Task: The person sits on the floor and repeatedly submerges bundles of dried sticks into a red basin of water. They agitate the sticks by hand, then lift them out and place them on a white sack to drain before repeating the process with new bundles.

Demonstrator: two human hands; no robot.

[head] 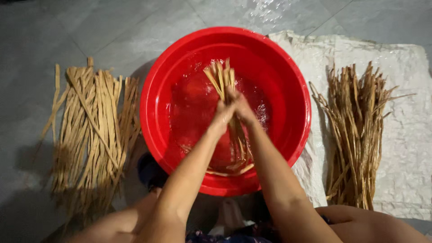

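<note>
A big red basin point(155, 121) holding water sits on the floor in front of me. Over its middle, my left hand point(222, 114) and my right hand point(243, 108) are clasped together around a bundle of tan fibre strips point(220, 76). The strips' upper ends fan out above my hands, and their lower ends trail down into the water toward the basin's near rim. Both hands are blurred by motion.
A pile of flat, pale dry strips point(90, 130) lies on the grey tiled floor left of the basin. Right of it, a darker, wet-looking pile of strips point(355, 135) rests on a white woven sack point(405, 67). My knees frame the bottom edge.
</note>
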